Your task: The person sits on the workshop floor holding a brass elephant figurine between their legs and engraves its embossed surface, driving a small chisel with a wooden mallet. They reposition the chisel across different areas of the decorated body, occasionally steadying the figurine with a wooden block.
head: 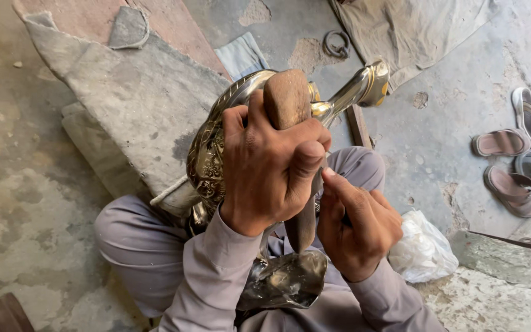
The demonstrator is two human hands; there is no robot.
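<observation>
You're sitting on the floor of a rough metalworking workshop: cracked, stained grey concrete floor [32, 203], worn grey felt mats [136, 98] at upper left, a dusty beige cloth [413, 31] at the top, plastic sandals [514, 166] kicked off at the right edge.

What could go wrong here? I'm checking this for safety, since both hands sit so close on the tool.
The right hand pinches the blade of the wooden-handled tool just below the left hand; a slip could cut a fingertip. The engraved metal vessel rests only on the lap, so it may roll. Its shiny base looks thin-edged beside the sleeves.
</observation>
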